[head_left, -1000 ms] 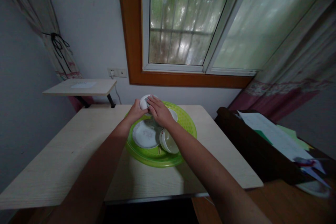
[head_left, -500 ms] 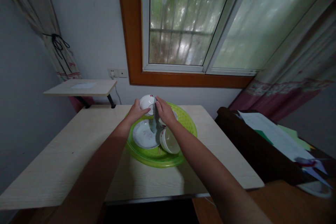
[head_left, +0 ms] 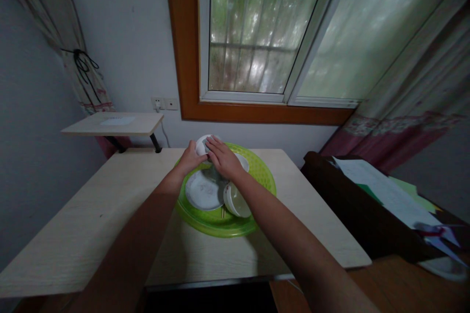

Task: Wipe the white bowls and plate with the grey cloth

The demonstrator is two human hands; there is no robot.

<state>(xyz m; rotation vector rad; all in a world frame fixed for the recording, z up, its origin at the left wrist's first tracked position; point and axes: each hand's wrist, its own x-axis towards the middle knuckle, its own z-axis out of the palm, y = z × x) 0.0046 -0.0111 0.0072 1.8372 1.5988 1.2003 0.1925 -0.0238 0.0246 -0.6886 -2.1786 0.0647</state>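
A round green plastic basin [head_left: 262, 178] sits on the pale wooden table [head_left: 91, 215], holding white dishes. My left hand [head_left: 189, 156] grips a small white bowl [head_left: 201, 144] at the basin's far rim. My right hand [head_left: 222, 156] lies over that same bowl, its fingers pressed against it; a grey cloth seems to be under them, mostly hidden. A white plate [head_left: 203, 190] lies flat in the basin just below my hands. Another white bowl [head_left: 235, 200] leans on its side beside my right forearm.
A small wooden shelf [head_left: 113, 124] stands at the table's back left, by a wall socket [head_left: 164, 103]. A dark cabinet with papers [head_left: 378, 190] flanks the table on the right. A window and curtains are behind.
Half a second ago the bowl was lifted and tilted with a grey cloth hanging from my right hand. Now the bowl is lower and my right hand covers it.
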